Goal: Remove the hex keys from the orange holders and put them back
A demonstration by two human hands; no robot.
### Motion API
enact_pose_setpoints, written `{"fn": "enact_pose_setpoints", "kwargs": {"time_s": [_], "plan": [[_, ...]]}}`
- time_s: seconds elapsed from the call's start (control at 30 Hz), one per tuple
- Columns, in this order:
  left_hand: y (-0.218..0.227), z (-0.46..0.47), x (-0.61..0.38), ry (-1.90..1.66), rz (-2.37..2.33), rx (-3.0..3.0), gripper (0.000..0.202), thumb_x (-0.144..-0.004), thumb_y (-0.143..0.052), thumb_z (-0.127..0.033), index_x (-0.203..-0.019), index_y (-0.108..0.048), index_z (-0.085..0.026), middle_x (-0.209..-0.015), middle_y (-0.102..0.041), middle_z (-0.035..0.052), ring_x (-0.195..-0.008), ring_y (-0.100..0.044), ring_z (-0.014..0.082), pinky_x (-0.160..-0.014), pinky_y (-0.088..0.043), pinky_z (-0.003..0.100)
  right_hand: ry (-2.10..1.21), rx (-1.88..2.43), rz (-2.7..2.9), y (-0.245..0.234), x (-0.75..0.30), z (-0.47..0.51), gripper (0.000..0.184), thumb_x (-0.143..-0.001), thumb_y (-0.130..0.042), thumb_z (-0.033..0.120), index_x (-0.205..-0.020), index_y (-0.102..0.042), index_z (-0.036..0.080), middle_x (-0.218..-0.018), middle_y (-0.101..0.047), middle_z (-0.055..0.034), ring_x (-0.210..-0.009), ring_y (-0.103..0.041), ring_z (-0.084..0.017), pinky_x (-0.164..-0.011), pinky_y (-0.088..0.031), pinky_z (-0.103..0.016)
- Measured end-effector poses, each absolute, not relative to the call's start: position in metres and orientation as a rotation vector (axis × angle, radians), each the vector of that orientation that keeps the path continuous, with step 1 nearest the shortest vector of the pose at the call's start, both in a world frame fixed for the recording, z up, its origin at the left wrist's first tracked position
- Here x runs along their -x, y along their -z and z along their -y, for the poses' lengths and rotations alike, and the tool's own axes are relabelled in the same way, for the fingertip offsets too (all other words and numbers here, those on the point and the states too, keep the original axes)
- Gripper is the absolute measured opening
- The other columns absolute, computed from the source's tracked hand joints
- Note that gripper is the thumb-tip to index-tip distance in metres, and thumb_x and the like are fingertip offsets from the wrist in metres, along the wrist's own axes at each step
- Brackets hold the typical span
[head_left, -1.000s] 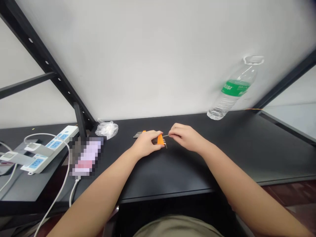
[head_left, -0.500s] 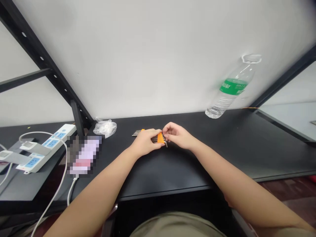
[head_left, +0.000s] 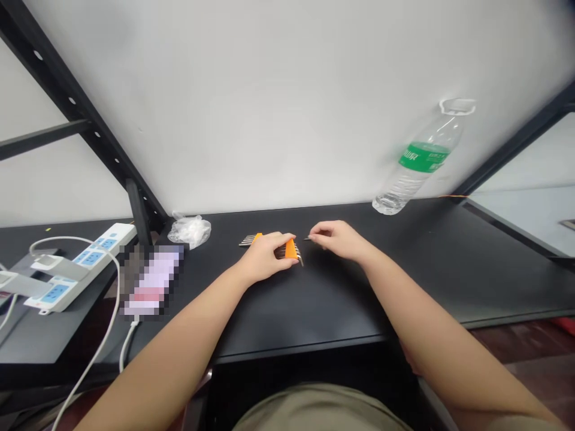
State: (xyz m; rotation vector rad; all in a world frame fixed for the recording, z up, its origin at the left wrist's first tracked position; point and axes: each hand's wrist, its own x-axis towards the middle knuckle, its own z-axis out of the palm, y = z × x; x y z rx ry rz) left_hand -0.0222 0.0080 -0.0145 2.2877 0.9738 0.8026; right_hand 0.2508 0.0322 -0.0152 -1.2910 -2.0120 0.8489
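Note:
An orange holder (head_left: pixel 291 249) with several silver hex keys lies on the black tabletop. My left hand (head_left: pixel 266 256) grips it across the middle, thumb on the near side and fingers over the far side, so its central part is hidden. Key shafts fan out on the left and bent ends show on the right. Just right of the holder, apart from it, my right hand (head_left: pixel 335 238) pinches a small, thin hex key (head_left: pixel 307 239) between thumb and fingertips. Only the tip of that key shows, pointing left.
A clear water bottle (head_left: pixel 415 158) with a green label leans against the wall at the back right. A crumpled plastic bag (head_left: pixel 190 231), a blurred phone (head_left: pixel 155 281) with a cable and a white power strip (head_left: pixel 85 266) are on the left. Black metal posts frame the desk.
My right hand has moved right, away from the holder, and now a thin hex key shows in its fingers. My left hand has stayed on the holder.

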Motion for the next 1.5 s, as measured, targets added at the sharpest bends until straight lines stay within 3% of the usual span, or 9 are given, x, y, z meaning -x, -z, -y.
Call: {"fn": "enact_pose_setpoints", "kwargs": {"time_s": [0.1, 0.2, 0.43, 0.7, 0.93, 1.5], "plan": [[0.017, -0.009, 0.023, -0.776, -1.063, -2.312, 0.057, -0.083, -0.075, -0.042, -0.136, -0.063, -0.025, -0.111, -0.07, 0.0044, -0.093, -0.066, 0.0205, -0.087, -0.053, 0.034, -0.38, 1.369, 2.187, 0.02, -0.272, -0.043, 0.012, -0.085, -0.067, 0.025, -0.09, -0.077, 0.022, -0.092, -0.07, -0.0043, -0.078, -0.065, -0.018, -0.076, -0.052, -0.033], [0.017, -0.009, 0.023, -0.762, -1.086, -2.344, 0.056, -0.083, -0.075, -0.042, -0.135, -0.064, -0.025, -0.11, -0.07, 0.0042, -0.096, -0.067, 0.0216, -0.09, -0.053, 0.035, -0.273, 1.39, 2.316, 0.025, -0.282, -0.05, 0.013, -0.084, -0.069, 0.023, -0.092, -0.079, 0.023, -0.096, -0.067, -0.0055, -0.079, -0.064, -0.018, -0.076, -0.051, -0.032], [0.018, -0.01, 0.023, -0.775, -1.082, -2.337, 0.057, -0.084, -0.074, -0.043, -0.136, -0.063, -0.025, -0.115, -0.07, 0.0045, -0.099, -0.067, 0.022, -0.094, -0.052, 0.036, -0.208, 1.407, 2.445, 0.027, -0.274, -0.047, 0.013, -0.086, -0.064, 0.019, -0.086, -0.077, 0.022, -0.092, -0.066, -0.0054, -0.078, -0.062, -0.017, -0.074, -0.048, -0.029], [0.019, -0.011, 0.023, -0.776, -1.05, -2.316, 0.057, -0.083, -0.075, -0.038, -0.136, -0.063, -0.024, -0.117, -0.07, 0.0049, -0.1, -0.067, 0.0218, -0.091, -0.053, 0.035, -0.232, 1.486, 2.506, 0.02, -0.251, -0.028, 0.008, -0.073, -0.067, 0.013, -0.071, -0.065, 0.021, -0.079, -0.065, -0.0039, -0.064, -0.056, -0.015, -0.058, -0.04, -0.027], [0.018, -0.012, 0.023, -0.848, -1.028, -2.286, 0.053, -0.082, -0.076, -0.034, -0.133, -0.065, -0.024, -0.113, -0.07, 0.0045, -0.095, -0.067, 0.0199, -0.09, -0.054, 0.034, -0.467, 1.109, 2.372, -0.004, -0.231, -0.013, 0.009, -0.082, -0.059, 0.014, -0.085, -0.064, 0.021, -0.079, -0.064, 0.0003, -0.066, -0.056, -0.013, -0.064, -0.044, -0.026], [0.016, -0.011, 0.022, -0.852, -1.021, -2.251, 0.054, -0.081, -0.078, -0.036, -0.133, -0.066, -0.023, -0.11, -0.071, 0.0041, -0.094, -0.067, 0.0191, -0.088, -0.055, 0.033, -0.323, 1.0, 2.347, -0.011, -0.235, -0.01, 0.014, -0.093, -0.057, 0.018, -0.091, -0.071, 0.022, -0.087, -0.066, -0.0045, -0.074, -0.059, -0.017, -0.068, -0.047, -0.031]]}}
